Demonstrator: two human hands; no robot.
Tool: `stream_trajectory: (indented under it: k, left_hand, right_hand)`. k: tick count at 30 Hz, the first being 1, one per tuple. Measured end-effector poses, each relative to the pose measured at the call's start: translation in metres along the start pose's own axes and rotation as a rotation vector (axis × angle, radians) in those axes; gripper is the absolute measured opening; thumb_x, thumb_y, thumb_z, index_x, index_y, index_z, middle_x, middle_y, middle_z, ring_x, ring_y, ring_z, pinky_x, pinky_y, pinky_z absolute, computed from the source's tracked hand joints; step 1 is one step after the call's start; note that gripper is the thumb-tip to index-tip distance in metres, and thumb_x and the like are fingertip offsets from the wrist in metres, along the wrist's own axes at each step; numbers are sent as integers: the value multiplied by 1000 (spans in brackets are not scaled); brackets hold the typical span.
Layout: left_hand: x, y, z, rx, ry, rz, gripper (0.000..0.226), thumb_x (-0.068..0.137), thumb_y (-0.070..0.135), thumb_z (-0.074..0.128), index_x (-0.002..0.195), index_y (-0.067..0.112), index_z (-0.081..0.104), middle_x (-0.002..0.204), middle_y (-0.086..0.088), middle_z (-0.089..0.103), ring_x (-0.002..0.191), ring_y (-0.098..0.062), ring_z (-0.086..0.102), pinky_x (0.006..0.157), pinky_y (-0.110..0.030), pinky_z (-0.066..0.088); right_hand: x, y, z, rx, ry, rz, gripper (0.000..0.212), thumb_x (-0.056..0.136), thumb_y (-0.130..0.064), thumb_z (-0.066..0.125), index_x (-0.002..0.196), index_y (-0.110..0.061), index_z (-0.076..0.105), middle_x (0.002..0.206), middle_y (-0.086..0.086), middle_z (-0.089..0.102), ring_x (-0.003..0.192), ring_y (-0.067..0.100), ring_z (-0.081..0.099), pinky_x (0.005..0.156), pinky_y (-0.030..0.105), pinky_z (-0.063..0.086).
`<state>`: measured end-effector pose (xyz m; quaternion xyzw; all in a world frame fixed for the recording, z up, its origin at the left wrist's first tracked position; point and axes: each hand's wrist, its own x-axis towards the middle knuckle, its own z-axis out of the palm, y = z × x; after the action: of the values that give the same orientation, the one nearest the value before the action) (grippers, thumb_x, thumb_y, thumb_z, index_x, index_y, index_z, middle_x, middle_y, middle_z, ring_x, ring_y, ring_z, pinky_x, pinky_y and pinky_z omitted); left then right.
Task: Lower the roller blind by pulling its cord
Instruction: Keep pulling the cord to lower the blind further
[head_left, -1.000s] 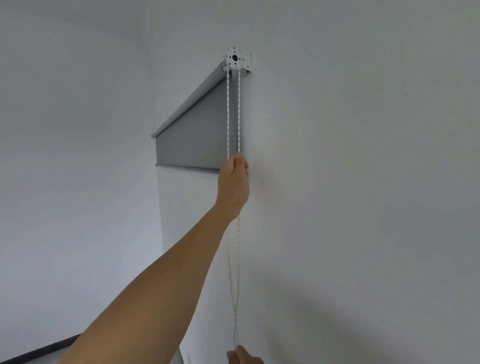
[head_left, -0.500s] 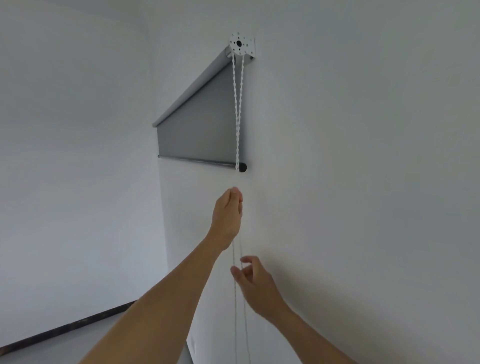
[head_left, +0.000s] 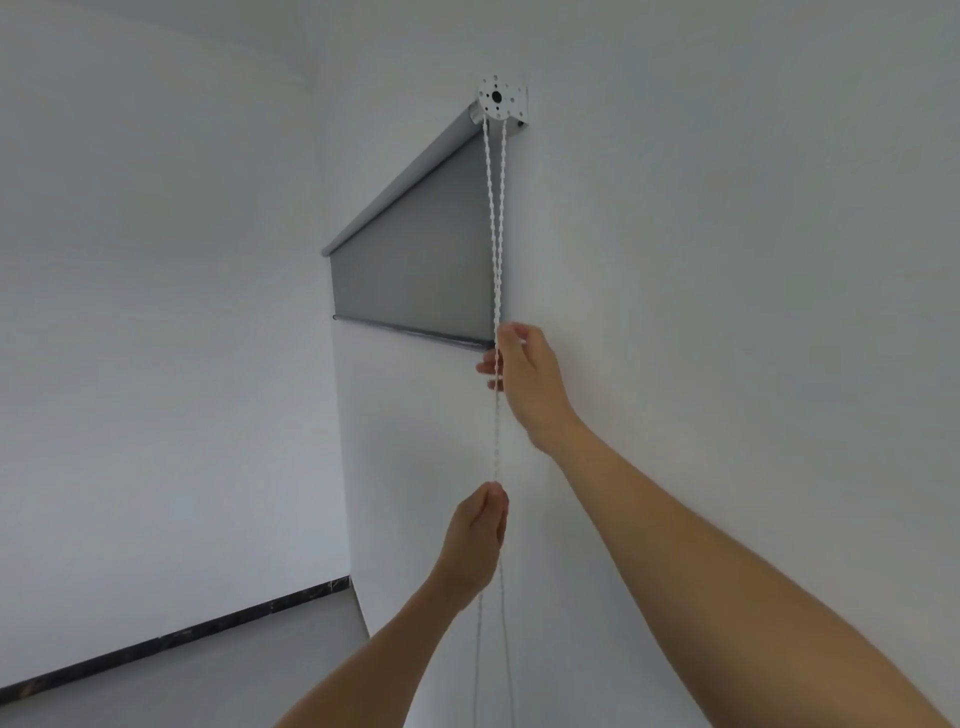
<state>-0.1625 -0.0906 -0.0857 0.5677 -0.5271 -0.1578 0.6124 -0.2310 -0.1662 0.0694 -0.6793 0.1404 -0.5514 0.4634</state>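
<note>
We saw no container anywhere in the view, so we turned straight to the blind and the hands. The grey roller blind (head_left: 415, 249) hung on the white wall (head_left: 727, 260) at about twelve o'clock from the hands, its fabric rolled down only a short way from the tube. Its bottom bar (head_left: 410, 332) ran slantwise toward the right hand, and the near end of that bar was hidden behind the fingers. A white round end bracket (head_left: 502, 98) capped the tube at the top, and from it the white bead cord (head_left: 493, 218) dropped in two strands that closed together on the way down.

Our right hand (head_left: 530, 379) was up at the level of the bottom bar, fingers curled and pinching the cord between thumb and fingertips. Which of the two strands it held we could not tell, since they merged at that point. Our left hand (head_left: 475, 540) sat at six o'clock from the right one, well below it, its fingertips pressed together around the cord in a closed pinch. Between the hands the cord ran straight and blurred.

Below the left hand the cord parted into two faint strands, hard to make out against the pale wall, and both were cut off by the lower edge of the view. Both forearms were cut off there too. At eight o'clock lay a grey floor (head_left: 208, 670) edged by a dark skirting strip (head_left: 171, 639).
</note>
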Motion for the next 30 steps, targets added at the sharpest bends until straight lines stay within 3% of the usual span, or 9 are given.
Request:
stream_trajectory:
  k: [4,8,11,13,16,22,27,30]
  left_hand:
    - [-24,-19,3,20,-100,-44,44,109,27,34,71,5,35,57,1,31,51,-12,24,48,-23,23]
    - [-32,-28,-5,-53,-248,-206,44,110,31,31,76,8,45,60,2,35,50,-10,29,49,-22,26]
    - [-20,-17,-16,-127,-230,-211,54,110,41,24,97,3,61,70,-5,57,65,-19,56,70,-36,48]
    - [-3,-1,-24,-203,-143,-200,63,107,48,22,111,-1,62,84,-10,66,84,-26,64,86,-43,50]
    - [27,35,-36,-246,-73,-153,68,104,55,21,112,5,66,96,-12,72,95,-27,69,93,-43,52]
    - [75,106,-48,-314,-23,29,63,106,53,24,113,8,68,104,-10,76,99,-25,73,88,-37,59]
    - [99,153,-43,-362,-4,28,50,107,49,32,109,11,64,87,-3,76,78,-17,76,70,-29,62]
    - [108,168,-37,-327,5,40,42,105,49,38,106,15,62,91,-3,75,79,-16,76,71,-30,61]
  right_hand:
    - [22,-25,13,62,34,57,28,106,-43,39,107,-21,56,83,1,58,55,8,58,56,28,48]
    - [17,-15,18,-82,132,-82,30,107,-26,34,92,-17,58,77,-2,52,65,15,43,62,33,37]
    - [6,-7,17,-152,165,-120,32,108,-26,32,90,-17,56,78,-6,54,68,12,48,65,26,38]
    - [-2,-1,15,-206,166,-111,34,110,-28,29,92,-17,56,78,-8,54,69,8,50,66,25,38]
    - [-18,10,14,-239,152,-90,33,110,-27,28,94,-17,55,79,-10,54,72,9,51,74,27,42]
    - [-50,30,9,-256,117,-106,32,110,-28,29,94,-21,56,83,-12,61,70,-5,57,62,10,43]
    - [-77,47,9,-329,95,-49,34,110,-28,26,92,-19,53,73,-8,52,60,3,47,61,18,39]
    - [-97,64,8,-313,61,16,34,110,-28,25,90,-21,52,70,-7,49,55,1,46,55,16,39]
